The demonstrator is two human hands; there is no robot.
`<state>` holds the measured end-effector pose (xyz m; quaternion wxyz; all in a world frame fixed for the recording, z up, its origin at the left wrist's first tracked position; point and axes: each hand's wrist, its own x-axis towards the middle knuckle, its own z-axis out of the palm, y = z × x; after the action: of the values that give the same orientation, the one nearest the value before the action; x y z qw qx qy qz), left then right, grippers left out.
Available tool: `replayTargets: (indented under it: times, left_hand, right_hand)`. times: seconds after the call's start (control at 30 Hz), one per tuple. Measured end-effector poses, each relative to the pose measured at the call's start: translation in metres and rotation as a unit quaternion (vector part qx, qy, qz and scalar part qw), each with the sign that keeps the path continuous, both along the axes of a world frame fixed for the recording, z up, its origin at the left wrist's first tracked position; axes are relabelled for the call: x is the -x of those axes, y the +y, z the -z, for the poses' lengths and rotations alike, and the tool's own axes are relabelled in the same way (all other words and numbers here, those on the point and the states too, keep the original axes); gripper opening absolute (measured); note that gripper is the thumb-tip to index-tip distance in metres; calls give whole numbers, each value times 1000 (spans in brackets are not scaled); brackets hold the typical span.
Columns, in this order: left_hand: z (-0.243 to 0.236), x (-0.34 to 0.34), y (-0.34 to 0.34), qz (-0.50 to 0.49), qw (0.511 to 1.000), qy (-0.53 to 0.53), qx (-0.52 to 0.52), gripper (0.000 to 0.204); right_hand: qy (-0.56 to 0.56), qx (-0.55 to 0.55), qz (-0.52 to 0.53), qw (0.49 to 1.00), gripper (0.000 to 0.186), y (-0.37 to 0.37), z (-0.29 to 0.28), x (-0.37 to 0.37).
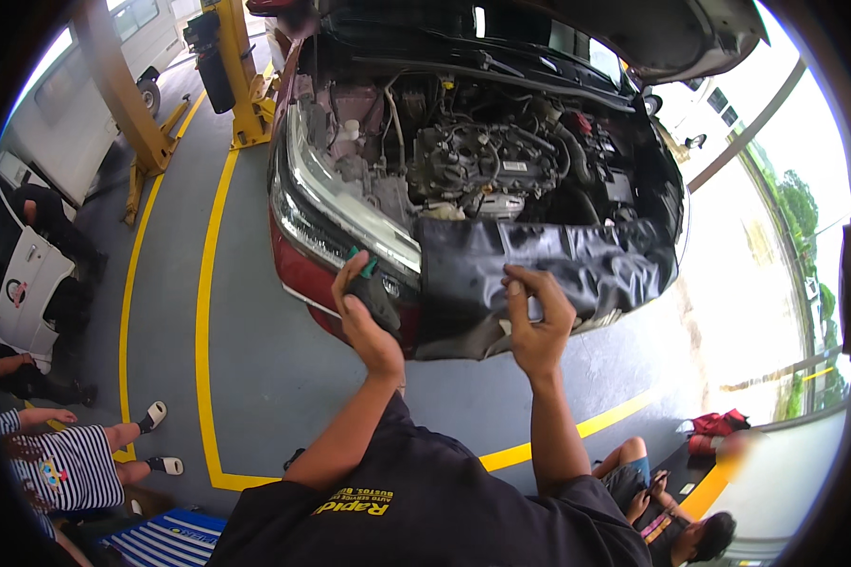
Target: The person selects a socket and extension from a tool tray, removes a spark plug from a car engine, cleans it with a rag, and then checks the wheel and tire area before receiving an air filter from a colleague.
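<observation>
My left hand (373, 337) is raised before the car's front, near the headlight (348, 219). Its fingers are curled around a dark, soft-looking object with a teal part (380, 300), whose kind I cannot make out. My right hand (542, 326) is over the black fender cover (591, 265) draped across the front of the red car (296, 269). Thumb and index finger there come close together in a pinch; whatever is between them, if anything, is too small to tell. Beyond both hands lies the uncovered engine (487, 161), under the raised hood (695, 38).
Yellow lift posts (232, 76) stand at the far left, with yellow lines on the grey floor (165, 312). A person in a striped top (80, 463) is at lower left. Another person (676, 520) sits at lower right. A white car (33, 293) stands at left.
</observation>
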<state>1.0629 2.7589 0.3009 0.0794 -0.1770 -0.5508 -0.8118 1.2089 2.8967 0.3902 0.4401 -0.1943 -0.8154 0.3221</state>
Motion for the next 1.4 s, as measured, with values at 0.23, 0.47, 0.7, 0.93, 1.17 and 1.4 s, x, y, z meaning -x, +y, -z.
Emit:
replayTargets:
  times: [0.23, 0.47, 0.7, 0.93, 1.17, 1.4]
  left_hand:
    - [25, 11, 99, -47, 885, 302, 350, 41]
    - [67, 0, 153, 5, 783, 344, 519, 25]
    - [59, -1, 144, 15, 815, 284, 505, 20]
    - [60, -13, 150, -12, 828, 299, 473, 20]
    - [64, -22, 152, -31, 831, 273, 483, 18]
    - [62, -26, 150, -37, 837, 269, 476, 19]
  right_hand:
    - [-16, -70, 47, 996, 14, 153, -23, 106]
    - [-81, -244, 45, 965, 29, 382, -28, 243]
    - [-239, -403, -82, 880, 63, 577, 8, 439]
    - [-325, -228, -73, 915, 69, 650, 31, 532]
    - [-392, -334, 39, 856, 62, 610, 34, 533]
    - [-147, -368, 79, 915, 63, 620, -31, 472]
